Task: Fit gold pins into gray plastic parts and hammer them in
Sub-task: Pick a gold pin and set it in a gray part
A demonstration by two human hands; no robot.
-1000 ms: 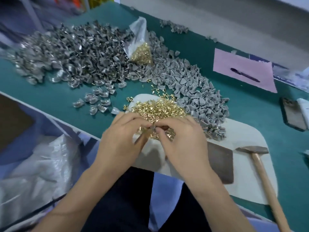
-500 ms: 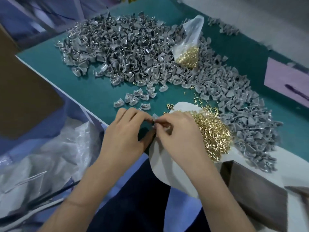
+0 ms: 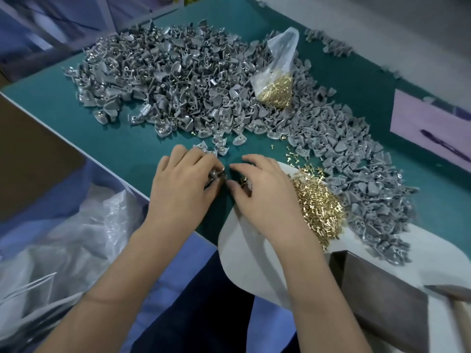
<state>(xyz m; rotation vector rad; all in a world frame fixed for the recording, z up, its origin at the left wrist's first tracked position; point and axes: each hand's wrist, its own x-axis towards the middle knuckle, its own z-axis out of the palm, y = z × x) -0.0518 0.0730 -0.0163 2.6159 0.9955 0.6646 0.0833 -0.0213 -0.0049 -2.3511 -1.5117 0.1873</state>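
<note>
- A gray plastic part [image 3: 216,174] sits between the thumb and curled fingers of the left hand [image 3: 182,184], which grips it just above the green desk [image 3: 127,146] near the front edge.
- The right hand [image 3: 265,192] is just beside the left, its fingers bent and its thumb and forefinger brought together toward the part; a few gold pins [image 3: 243,180] show under its fingers, but whether it pinches one cannot be told through the blur.
- Just to the right of the right hand lies a loose heap of gold pins [image 3: 318,200], spread over the far end of a white pad [image 3: 244,250] that overhangs the front edge of the desk.
- A few stray pins [image 3: 291,157] lie scattered on the desk just beyond the pad.
- A small cluster of gray parts [image 3: 219,146] lies just beyond the left hand's fingertips.
- A very large pile of gray plastic parts [image 3: 178,80] covers the far half of the desk and curves round to the right, past the pin heap.
- A clear plastic bag [image 3: 276,80] holding more gold pins rests on that pile.
- A dark metal block [image 3: 382,294] stands on the pad at the lower right.
- A pink sheet [image 3: 428,128] with a dark pen [image 3: 444,143] on it lies at the far right.
- Crumpled clear plastic [image 3: 76,240] lies below the desk at the left.
</note>
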